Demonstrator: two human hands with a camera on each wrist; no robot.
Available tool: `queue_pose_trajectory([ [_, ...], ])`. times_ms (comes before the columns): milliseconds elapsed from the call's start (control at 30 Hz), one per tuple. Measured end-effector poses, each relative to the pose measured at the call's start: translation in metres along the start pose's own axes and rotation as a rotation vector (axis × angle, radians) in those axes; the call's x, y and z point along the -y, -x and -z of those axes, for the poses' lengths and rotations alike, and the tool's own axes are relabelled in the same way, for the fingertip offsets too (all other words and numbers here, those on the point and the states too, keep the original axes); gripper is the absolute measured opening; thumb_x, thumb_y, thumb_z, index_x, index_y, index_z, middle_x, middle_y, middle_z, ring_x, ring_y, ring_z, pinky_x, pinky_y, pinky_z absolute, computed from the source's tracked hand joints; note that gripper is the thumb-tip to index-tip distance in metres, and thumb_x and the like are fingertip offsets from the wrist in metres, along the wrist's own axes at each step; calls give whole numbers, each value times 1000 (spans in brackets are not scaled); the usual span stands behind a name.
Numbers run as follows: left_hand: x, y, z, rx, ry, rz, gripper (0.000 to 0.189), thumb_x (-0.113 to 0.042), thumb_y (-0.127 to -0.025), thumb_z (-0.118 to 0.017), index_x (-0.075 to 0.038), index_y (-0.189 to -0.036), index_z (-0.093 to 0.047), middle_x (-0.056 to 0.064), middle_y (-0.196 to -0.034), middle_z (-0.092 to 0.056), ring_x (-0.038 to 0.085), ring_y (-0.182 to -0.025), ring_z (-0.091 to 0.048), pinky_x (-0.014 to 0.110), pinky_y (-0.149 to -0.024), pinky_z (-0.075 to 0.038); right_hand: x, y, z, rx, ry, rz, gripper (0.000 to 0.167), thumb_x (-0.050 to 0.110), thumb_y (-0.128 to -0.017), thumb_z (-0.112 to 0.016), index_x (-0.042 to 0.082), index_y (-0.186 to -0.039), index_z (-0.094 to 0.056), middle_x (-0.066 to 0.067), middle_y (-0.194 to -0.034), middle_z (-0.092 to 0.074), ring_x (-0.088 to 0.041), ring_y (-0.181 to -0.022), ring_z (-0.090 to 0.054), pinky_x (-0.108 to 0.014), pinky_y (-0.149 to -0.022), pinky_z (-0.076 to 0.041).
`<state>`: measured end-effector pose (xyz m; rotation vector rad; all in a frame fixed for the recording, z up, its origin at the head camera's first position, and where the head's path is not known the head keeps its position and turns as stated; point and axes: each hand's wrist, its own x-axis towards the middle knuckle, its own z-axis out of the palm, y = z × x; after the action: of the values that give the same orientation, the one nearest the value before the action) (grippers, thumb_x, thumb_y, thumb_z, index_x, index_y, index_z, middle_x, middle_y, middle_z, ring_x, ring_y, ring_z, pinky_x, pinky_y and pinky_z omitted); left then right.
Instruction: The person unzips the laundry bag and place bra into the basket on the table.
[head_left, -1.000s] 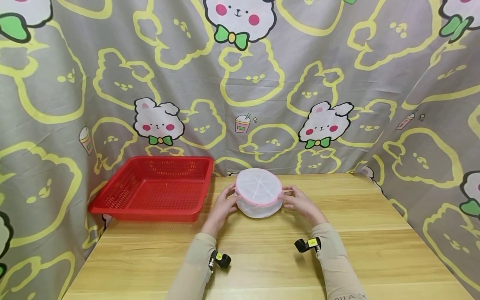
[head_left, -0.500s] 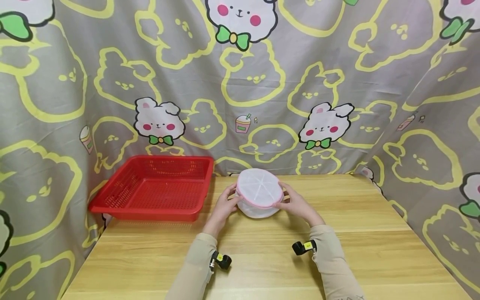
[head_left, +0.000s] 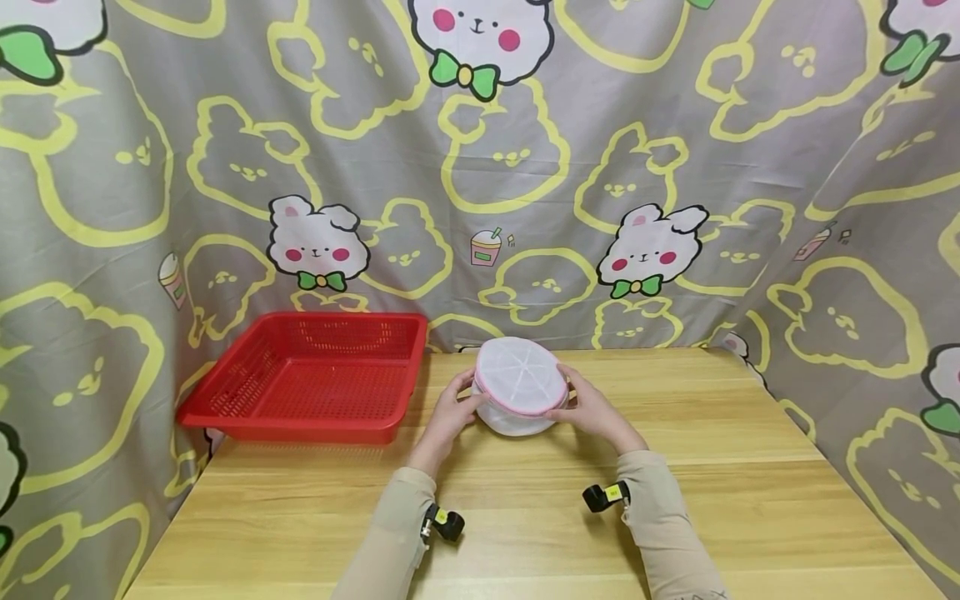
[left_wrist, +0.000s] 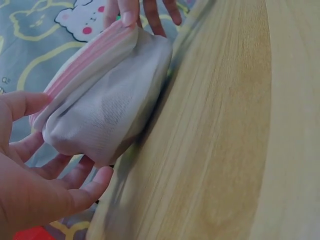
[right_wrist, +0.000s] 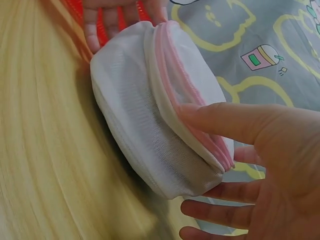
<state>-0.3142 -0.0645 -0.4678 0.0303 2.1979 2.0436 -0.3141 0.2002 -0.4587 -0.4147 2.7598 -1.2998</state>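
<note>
A round white mesh laundry bag (head_left: 522, 377) with a pink zip around its top edge stands near the back of the table, its flat top tilted toward the camera. My left hand (head_left: 453, 412) holds its left side; in the left wrist view the thumb is at the pink zip (left_wrist: 82, 62) and the other fingers curve below the soft mesh wall (left_wrist: 107, 107). On the opposite side, my right hand (head_left: 592, 410) grips the bag, thumb pressed on the zip in the right wrist view and fingers spread behind and below. The zip runs closed along the part that shows.
A red plastic basket (head_left: 315, 433) with perforated walls stands at the back left of the wooden table (head_left: 525, 533). A grey curtain (head_left: 420, 158) with cartoon bears hangs right behind the table and along both sides.
My right hand has shifted its hold, its thumb coming round to the front of the zip edge. The bag has moved very slightly right, and my left hand stays on it.
</note>
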Motion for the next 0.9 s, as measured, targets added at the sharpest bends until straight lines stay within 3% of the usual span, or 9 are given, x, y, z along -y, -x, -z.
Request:
queue_pose_trajectory([
  [167,1,0,-1,-9,5,3,61,-19,-91,-67,-11,-146,-43,17,-147,-43,28,-118,-55,47,-89,-48,-1,-1,-1,-15,39,37,84,25,-85,-75,-1,-149,-28,-24,-128,-53,-34,-112,-55,-48,-99,-47],
  [367,2,0,-3,-29,17,-5,60,-22,-89,-68,-16,-144,-46,13,-146,-46,25,-117,-55,38,-84,-49,2,2,-1,-41,113,32,72,32,-86,-72,0,-143,-42,-28,-144,-41,-45,-133,-39,-60,-111,-31],
  [567,2,0,-4,-30,17,-13,57,-23,-89,-68,-16,-141,-48,13,-144,-47,23,-113,-56,37,-82,-48,6,3,0,-84,141,49,64,31,-83,-75,1,-135,-52,-28,-152,-32,-51,-140,-26,-67,-112,-21],
  [700,2,0,-4,-30,21,-12,56,-23,-90,-68,-15,-141,-48,13,-144,-47,22,-111,-57,36,-81,-48,7,3,0,-107,141,104,55,27,-83,-76,-1,-126,-58,-25,-150,-38,-47,-141,-30,-64,-114,-21],
  [900,2,1,-4,-35,26,-7,57,-25,-91,-67,-12,-143,-46,16,-145,-44,25,-115,-56,45,-87,-49,7,2,-3,-158,116,158,35,24,-84,-75,3,-110,-66,-19,-135,-58,-41,-131,-48,-55,-112,-32],
])
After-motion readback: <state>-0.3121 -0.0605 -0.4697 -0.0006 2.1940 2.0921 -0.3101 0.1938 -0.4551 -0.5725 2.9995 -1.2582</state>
